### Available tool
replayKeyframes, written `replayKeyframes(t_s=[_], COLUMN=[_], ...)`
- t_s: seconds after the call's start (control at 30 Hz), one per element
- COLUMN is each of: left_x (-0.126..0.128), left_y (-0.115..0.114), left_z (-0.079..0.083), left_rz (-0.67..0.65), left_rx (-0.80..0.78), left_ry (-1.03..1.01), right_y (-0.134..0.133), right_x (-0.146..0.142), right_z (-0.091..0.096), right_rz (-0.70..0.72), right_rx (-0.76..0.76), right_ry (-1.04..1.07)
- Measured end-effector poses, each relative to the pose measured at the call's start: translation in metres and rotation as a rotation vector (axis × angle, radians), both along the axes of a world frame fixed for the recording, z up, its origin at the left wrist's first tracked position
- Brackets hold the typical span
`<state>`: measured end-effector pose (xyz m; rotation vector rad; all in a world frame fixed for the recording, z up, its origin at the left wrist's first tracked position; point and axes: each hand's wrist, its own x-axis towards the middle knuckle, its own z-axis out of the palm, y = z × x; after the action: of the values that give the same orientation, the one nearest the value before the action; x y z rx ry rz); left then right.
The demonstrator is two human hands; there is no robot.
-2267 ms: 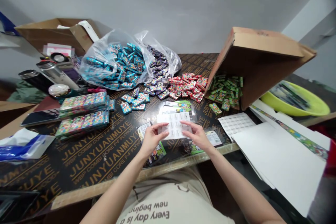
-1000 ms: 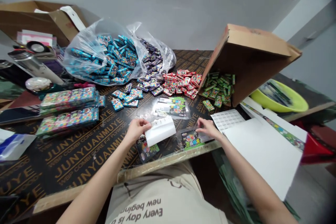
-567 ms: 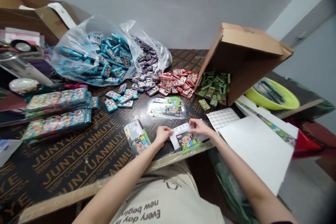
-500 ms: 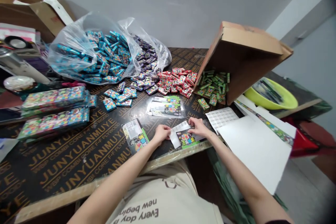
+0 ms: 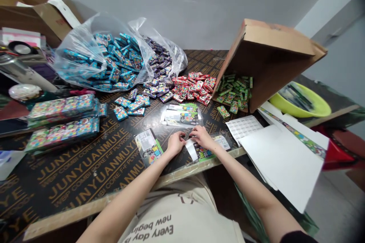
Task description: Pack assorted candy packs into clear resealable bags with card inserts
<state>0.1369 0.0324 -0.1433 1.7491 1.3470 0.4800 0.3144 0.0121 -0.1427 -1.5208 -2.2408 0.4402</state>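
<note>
My left hand (image 5: 176, 143) has its fingers closed at the upper left end of a white paper strip (image 5: 192, 151) by the table's front edge. Close beside it, the closed fingers of my right hand (image 5: 201, 136) pinch the top of the same strip. A black and green printed card (image 5: 205, 153) lies beneath the strip and partly under my right hand. Left of my hands rests another printed card (image 5: 148, 147). Beyond them is a stack of printed cards in clear plastic sleeves (image 5: 181, 115). My hands partly hide the strip's upper end.
Behind lie piles of small blue boxes (image 5: 131, 105), purple boxes (image 5: 157, 91), red boxes (image 5: 194, 86) and green boxes (image 5: 235, 91). A tilted carton (image 5: 268, 60) stands over the green ones. Wrapped packs (image 5: 64, 133) sit left; white sheets (image 5: 282, 159) and a yellow basin (image 5: 316, 111) are right.
My right hand has moved left along the strip, closer to my left hand. More of the printed card now shows to its right. The view has shifted slightly.
</note>
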Motion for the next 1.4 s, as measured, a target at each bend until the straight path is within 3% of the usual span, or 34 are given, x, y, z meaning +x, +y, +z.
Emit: replayKeyframes(t_s=[0.17, 0.37, 0.53, 0.63, 0.77, 0.9, 1.03, 1.17, 1.27, 1.33, 1.4], left_x=[-0.002, 0.001, -0.003, -0.039, -0.115, -0.155, -0.150, -0.137, -0.132, -0.130, -0.131], left_y=[0.000, -0.001, -0.002, 0.011, 0.037, 0.044, 0.033, 0.013, 0.000, -0.006, -0.010], left_z=[0.000, -0.002, 0.006, 0.019, 0.030, 0.030, 0.046, 0.075, 0.089, 0.094, 0.097], left_rz=[0.005, -0.008, 0.000, 0.088, 0.275, 0.256, 0.193, 0.086, 0.102, 0.167, 0.195], left_rx=[0.008, 0.032, 0.102, 0.202, 0.257, 0.206, 0.283, 0.370, 0.409, 0.386, 0.354], left_ry=[0.027, 0.032, 0.034, 0.079, 0.227, 0.251, 0.156, 0.027, -0.116, -0.196, -0.252], right_y=[-0.006, -0.016, -0.015, -0.017, -0.023, -0.027, -0.022, -0.005, 0.010, 0.019, 0.026], right_x=[-0.005, 0.000, -0.004, -0.006, -0.004, -0.005, -0.020, -0.053, -0.083, -0.100, -0.115], right_z=[-0.004, -0.002, 0.002, -0.001, -0.012, -0.013, 0.020, 0.088, 0.130, 0.141, 0.141], right_rz=[-0.008, -0.177, -0.111, -0.077, -0.110, -0.260, -0.303, -0.256, -0.036, 0.120, 0.219], right_rx=[0.001, 0.045, 0.020, 0.043, 0.082, 0.115, 0.139, 0.096, -0.145, -0.328, -0.457], right_ry=[0.077, 0.140, 0.015, -0.035, 0.138, 0.295, 0.387, 0.619, 0.784, 0.833, 0.848])
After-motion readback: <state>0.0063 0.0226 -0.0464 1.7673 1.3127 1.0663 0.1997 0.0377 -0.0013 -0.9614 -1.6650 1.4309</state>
